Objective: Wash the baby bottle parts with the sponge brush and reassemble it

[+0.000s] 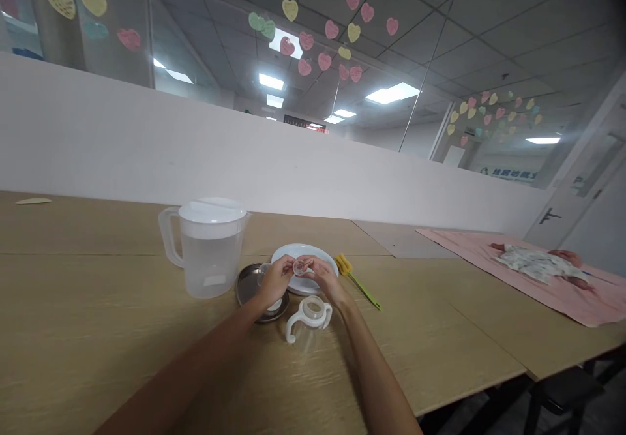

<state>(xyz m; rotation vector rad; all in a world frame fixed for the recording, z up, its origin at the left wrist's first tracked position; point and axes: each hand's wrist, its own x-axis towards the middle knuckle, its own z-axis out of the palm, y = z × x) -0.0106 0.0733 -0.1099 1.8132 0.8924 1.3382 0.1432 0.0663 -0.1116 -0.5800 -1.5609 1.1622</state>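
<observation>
My left hand (276,282) and my right hand (325,277) meet above a white plate or shallow bowl (288,251). Between their fingertips they pinch a small clear round piece (298,267), perhaps a bottle nipple; its exact kind is too small to make out. Just below my hands stands a clear baby bottle (308,338) with a white two-handled collar and no top on it. Partly behind my left hand lies a round metal tray (247,285), with a clear domed cover (264,272) and a whitish piece on it.
A lidded clear pitcher (212,262) of water stands left of the tray. Right of the plate lies a yellow-headed bottle brush (362,286) with a green handle. A dressed baby doll (535,264) rests on a pink cloth (594,308) at the far right. A white wall (122,141) borders the table's back.
</observation>
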